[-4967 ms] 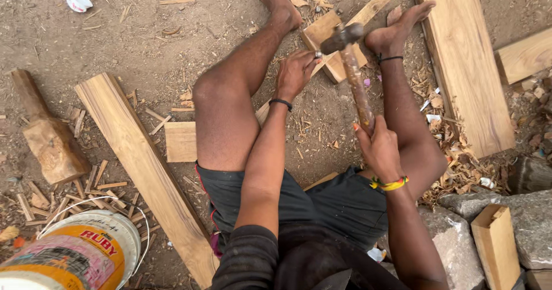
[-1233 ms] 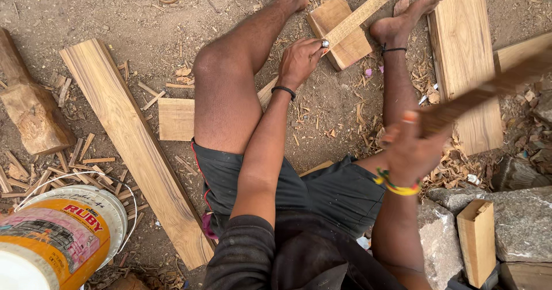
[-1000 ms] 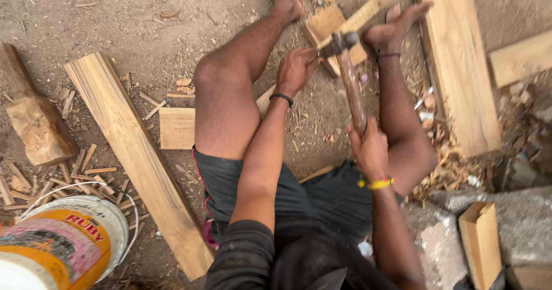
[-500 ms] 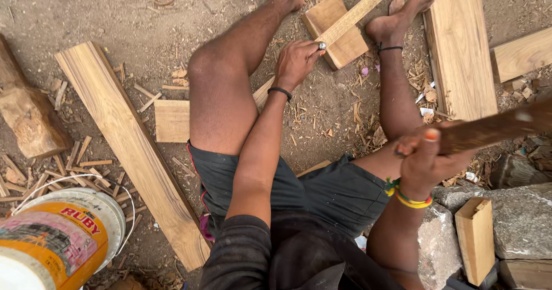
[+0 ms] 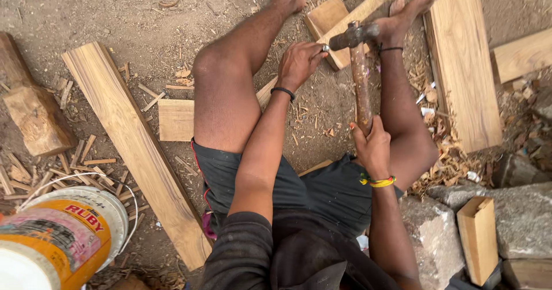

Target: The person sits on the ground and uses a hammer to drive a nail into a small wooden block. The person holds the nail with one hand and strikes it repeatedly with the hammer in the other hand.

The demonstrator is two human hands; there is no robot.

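On the ground between my feet, my right hand [image 5: 374, 146] is clenching the hammer [image 5: 359, 66], now swung down from its raised position onto the nail my left hand [image 5: 299, 66] is pinching against the wooden block [image 5: 328, 20].

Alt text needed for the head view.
Seated on dirt ground, a person's right hand swings a hammer onto a small metal piece held by the left hand against a wooden block; planks lie around.
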